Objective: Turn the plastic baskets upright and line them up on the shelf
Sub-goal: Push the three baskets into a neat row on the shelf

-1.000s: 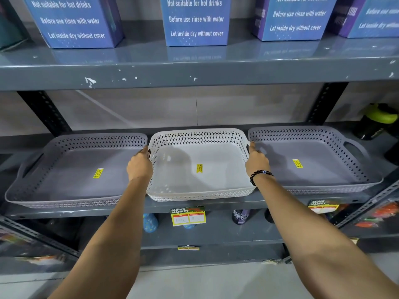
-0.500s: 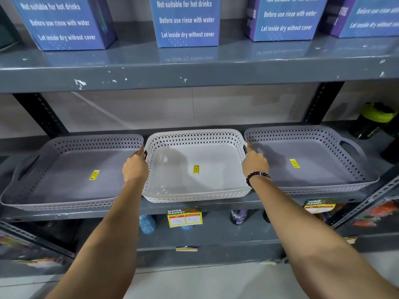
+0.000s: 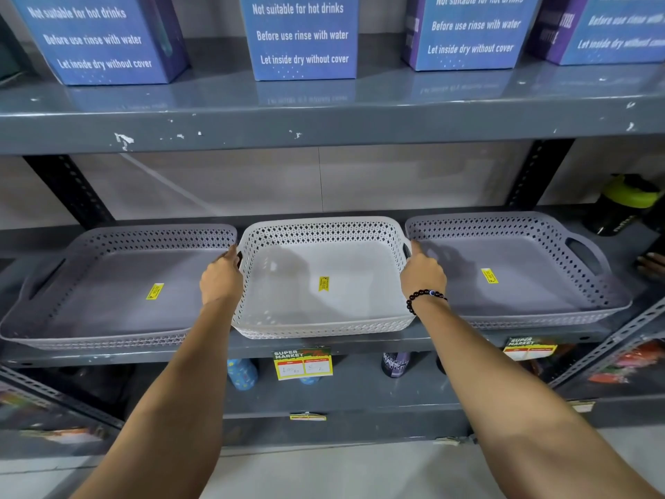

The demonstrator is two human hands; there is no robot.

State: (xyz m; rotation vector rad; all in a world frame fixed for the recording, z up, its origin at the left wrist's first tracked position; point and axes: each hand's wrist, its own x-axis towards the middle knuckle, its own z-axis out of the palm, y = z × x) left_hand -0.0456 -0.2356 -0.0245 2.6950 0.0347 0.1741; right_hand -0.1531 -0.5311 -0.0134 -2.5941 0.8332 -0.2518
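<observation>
Three shallow perforated plastic baskets stand upright side by side on the grey middle shelf point(image 3: 252, 349). The white basket point(image 3: 288, 304) is in the centre, between a grey basket point(image 3: 108, 311) on the left and a grey basket point(image 3: 532, 279) on the right. Each has a yellow sticker on its floor. My left hand point(image 3: 221, 277) grips the white basket's left handle and my right hand point(image 3: 423, 273), with a bead bracelet at the wrist, grips its right handle. The fingertips are hidden behind the basket's rims.
Blue printed boxes point(image 3: 302, 37) stand in a row on the upper shelf point(image 3: 324, 120). A black bottle with a green lid point(image 3: 622, 205) is at the far right of the middle shelf. Price tags point(image 3: 302, 363) hang on the shelf edge, with bottles below.
My hands stay on the white basket's handles. The view has shifted slightly; the baskets hold nearly the same places.
</observation>
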